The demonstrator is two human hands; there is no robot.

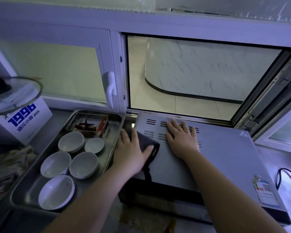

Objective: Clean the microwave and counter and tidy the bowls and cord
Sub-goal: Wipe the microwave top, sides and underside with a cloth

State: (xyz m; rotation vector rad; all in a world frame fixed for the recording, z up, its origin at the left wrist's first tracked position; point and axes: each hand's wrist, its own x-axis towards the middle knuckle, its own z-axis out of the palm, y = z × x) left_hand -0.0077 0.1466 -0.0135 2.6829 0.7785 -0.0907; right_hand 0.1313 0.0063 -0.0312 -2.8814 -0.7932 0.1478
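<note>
Steel tray [29,190]: five bowls [83,164]; left grip [133,153] flat on cloth [148,142], right grip [181,140] spread on microwave [225,157].

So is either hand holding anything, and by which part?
Nothing is gripped. The left hand presses flat on a dark cloth at the microwave top's left edge; the right hand lies flat on its vents.

The silver-grey metal microwave [225,157] has dark slot rows. The folded cloth [146,142] is charcoal; the round ceramic bowls [71,142] white.
</note>
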